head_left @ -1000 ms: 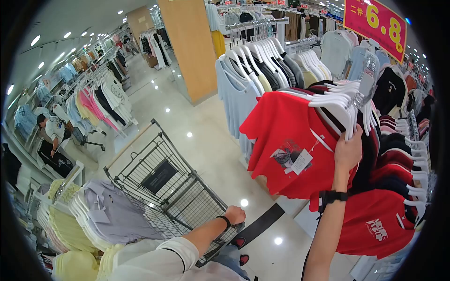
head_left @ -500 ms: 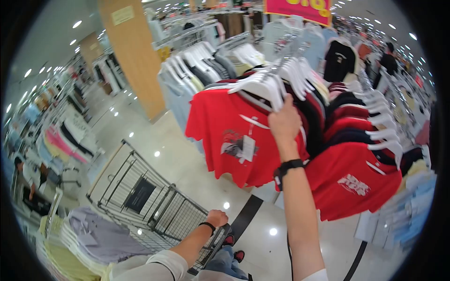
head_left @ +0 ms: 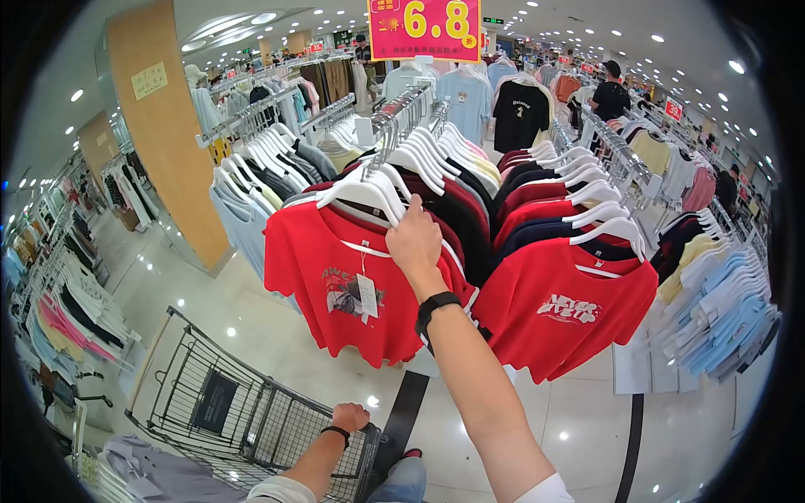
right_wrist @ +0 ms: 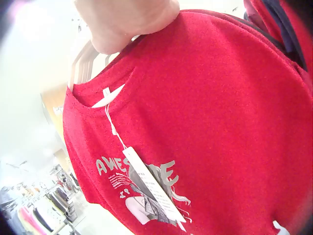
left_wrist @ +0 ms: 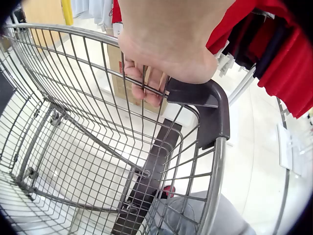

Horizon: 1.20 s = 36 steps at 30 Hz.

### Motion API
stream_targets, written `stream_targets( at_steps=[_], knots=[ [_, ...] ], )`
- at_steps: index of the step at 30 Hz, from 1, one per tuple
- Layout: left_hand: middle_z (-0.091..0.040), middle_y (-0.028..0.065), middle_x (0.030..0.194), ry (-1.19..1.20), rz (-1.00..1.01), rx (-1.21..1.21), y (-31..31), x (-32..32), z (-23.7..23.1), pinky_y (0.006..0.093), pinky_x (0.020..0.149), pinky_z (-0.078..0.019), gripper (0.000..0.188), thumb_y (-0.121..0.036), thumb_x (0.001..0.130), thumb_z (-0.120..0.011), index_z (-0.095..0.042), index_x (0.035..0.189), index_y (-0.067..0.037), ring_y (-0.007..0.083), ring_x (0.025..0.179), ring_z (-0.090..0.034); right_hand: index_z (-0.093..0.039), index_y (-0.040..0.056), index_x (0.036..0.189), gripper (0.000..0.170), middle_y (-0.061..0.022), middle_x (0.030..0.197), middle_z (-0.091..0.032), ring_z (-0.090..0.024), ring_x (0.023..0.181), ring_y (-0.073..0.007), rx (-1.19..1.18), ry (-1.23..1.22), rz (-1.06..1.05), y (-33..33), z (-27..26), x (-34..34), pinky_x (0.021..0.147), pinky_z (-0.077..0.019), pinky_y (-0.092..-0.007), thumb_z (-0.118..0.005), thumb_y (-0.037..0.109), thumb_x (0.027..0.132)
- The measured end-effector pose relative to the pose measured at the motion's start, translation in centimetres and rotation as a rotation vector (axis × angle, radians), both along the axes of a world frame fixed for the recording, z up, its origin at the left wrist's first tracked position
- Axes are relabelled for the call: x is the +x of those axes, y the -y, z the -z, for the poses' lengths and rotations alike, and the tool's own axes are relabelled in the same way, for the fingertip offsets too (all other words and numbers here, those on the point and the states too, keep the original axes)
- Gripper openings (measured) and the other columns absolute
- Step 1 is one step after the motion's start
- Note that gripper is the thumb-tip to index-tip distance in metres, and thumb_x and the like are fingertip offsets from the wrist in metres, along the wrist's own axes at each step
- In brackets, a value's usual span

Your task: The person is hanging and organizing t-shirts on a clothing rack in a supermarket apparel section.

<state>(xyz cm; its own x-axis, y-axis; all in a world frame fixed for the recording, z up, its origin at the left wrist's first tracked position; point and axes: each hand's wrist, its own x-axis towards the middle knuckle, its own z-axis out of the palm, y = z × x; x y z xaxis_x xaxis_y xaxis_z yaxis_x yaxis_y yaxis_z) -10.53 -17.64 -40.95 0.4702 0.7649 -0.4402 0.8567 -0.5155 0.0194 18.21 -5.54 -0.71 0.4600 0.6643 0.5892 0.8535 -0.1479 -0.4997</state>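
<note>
My right hand (head_left: 417,243) grips the shoulder end of a white hanger (head_left: 362,196) at the front of a rack. On that hanger is a red T-shirt (head_left: 312,251) with a grey print. Its paper price tag (right_wrist: 152,183) dangles from the neckline over the print in the right wrist view. Lower down, my left hand (head_left: 350,417) holds the top rail of a wire shopping cart (head_left: 277,411) near a corner. Its fingers (left_wrist: 138,91) curl over the rail beside the dark plastic corner piece (left_wrist: 193,93) in the left wrist view.
Right of the held shirt hangs another red T-shirt (head_left: 570,306) with white lettering, ahead of several dark ones. A pink sale sign (head_left: 425,32) stands above the rack. A wooden pillar (head_left: 163,126) rises at left, with grey-purple shirts (head_left: 159,474) at lower left.
My view has swung right, so the racks, cart and both arms sit farther left in the picture. The right hand stays on the hanger and the left on the cart rail.
</note>
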Motion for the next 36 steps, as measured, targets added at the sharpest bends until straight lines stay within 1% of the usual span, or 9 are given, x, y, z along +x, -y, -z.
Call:
stream_targets(
  at_steps=[2,7,11,13,29,31,32,35,36],
  knots=[
    [-0.077,0.0168,0.101,0.011,0.009,0.031,-0.3,-0.2,1.1,0.0468,0.087,-0.0588,0.044,-0.038,0.095,-0.046,-0.079,0.100,-0.010,0.0327,0.095,-0.075,-0.046,-0.0088,0.138,0.065,-0.0210,0.103,-0.071,-0.068,0.098,-0.0365,-0.013,-0.006,-0.005,-0.4,0.3,0.2,0.086,-0.0520,-0.0496,-0.064,0.012,0.079],
    [-0.077,0.0166,0.101,0.031,-0.020,0.041,0.2,-0.5,0.0,0.0463,0.088,-0.0587,0.044,-0.039,0.095,-0.046,-0.079,0.100,-0.010,0.0327,0.096,-0.075,-0.046,-0.0078,0.137,0.064,-0.0207,0.103,-0.071,-0.068,0.098,-0.0365,-0.023,0.003,0.001,-0.2,-0.3,-0.5,0.086,-0.0521,-0.0492,-0.065,0.014,0.079],
    [-0.077,0.0152,0.107,0.019,-0.035,-0.019,0.6,-1.1,-0.2,0.0457,0.091,-0.0581,0.046,-0.040,0.096,-0.045,-0.079,0.104,-0.010,0.0324,0.101,-0.074,-0.044,-0.0065,0.137,0.064,-0.0217,0.104,-0.071,-0.069,0.100,-0.0370,-0.053,0.002,0.025,-0.3,-0.6,-1.0,0.088,-0.0520,-0.0487,-0.067,0.016,0.081],
    [-0.076,0.0172,0.110,0.022,-0.047,-0.061,0.5,-0.7,-0.3,0.0474,0.094,-0.0561,0.050,-0.041,0.099,-0.040,-0.078,0.105,-0.009,0.0328,0.105,-0.073,-0.044,-0.0061,0.136,0.063,-0.0223,0.104,-0.070,-0.068,0.100,-0.0374,-0.069,-0.039,0.008,-0.2,-0.9,-1.1,0.088,-0.0517,-0.0487,-0.067,0.016,0.081],
    [-0.076,0.0180,0.110,0.042,-0.028,-0.059,0.2,-0.4,-0.7,0.0470,0.094,-0.0563,0.049,-0.040,0.100,-0.041,-0.077,0.105,-0.008,0.0334,0.104,-0.073,-0.046,-0.0037,0.132,0.056,-0.0222,0.103,-0.070,-0.069,0.096,-0.0390,-0.048,-0.016,0.033,-0.9,-0.6,-1.0,0.087,-0.0512,-0.0500,-0.065,0.015,0.082],
    [-0.077,0.0131,0.110,0.022,-0.029,-0.039,0.2,-0.4,-0.7,0.0460,0.092,-0.0573,0.046,-0.039,0.098,-0.042,-0.080,0.106,-0.014,0.0315,0.104,-0.074,-0.046,-0.0038,0.133,0.057,-0.0228,0.103,-0.070,-0.069,0.096,-0.0395,-0.031,-0.013,0.037,-0.9,-0.5,-1.1,0.087,-0.0514,-0.0499,-0.065,0.015,0.082],
    [-0.077,0.0131,0.110,0.019,-0.034,-0.036,0.1,-0.4,-0.7,0.0460,0.092,-0.0573,0.046,-0.039,0.098,-0.042,-0.080,0.106,-0.014,0.0315,0.104,-0.074,-0.046,-0.0036,0.132,0.057,-0.0233,0.101,-0.070,-0.069,0.095,-0.0400,-0.012,-0.008,0.039,-0.9,-0.5,-1.2,0.087,-0.0516,-0.0499,-0.065,0.015,0.082],
    [-0.077,0.0137,0.107,0.042,-0.049,-0.012,0.6,-0.4,-1.0,0.0460,0.090,-0.0577,0.045,-0.038,0.098,-0.043,-0.080,0.103,-0.013,0.0315,0.101,-0.074,-0.047,-0.0032,0.130,0.055,-0.0230,0.099,-0.070,-0.069,0.094,-0.0403,-0.032,-0.009,0.054,-1.3,-0.2,-1.0,0.086,-0.0517,-0.0502,-0.066,0.015,0.082],
    [-0.077,0.0159,0.108,0.055,-0.049,-0.038,0.5,-0.5,-1.1,0.0472,0.092,-0.0572,0.048,-0.039,0.099,-0.042,-0.079,0.104,-0.010,0.0324,0.102,-0.074,-0.047,-0.0025,0.128,0.053,-0.0224,0.098,-0.070,-0.069,0.093,-0.0402,-0.013,-0.009,0.051,-1.2,-0.1,-1.2,0.086,-0.0519,-0.0506,-0.067,0.016,0.082]
  ],
)
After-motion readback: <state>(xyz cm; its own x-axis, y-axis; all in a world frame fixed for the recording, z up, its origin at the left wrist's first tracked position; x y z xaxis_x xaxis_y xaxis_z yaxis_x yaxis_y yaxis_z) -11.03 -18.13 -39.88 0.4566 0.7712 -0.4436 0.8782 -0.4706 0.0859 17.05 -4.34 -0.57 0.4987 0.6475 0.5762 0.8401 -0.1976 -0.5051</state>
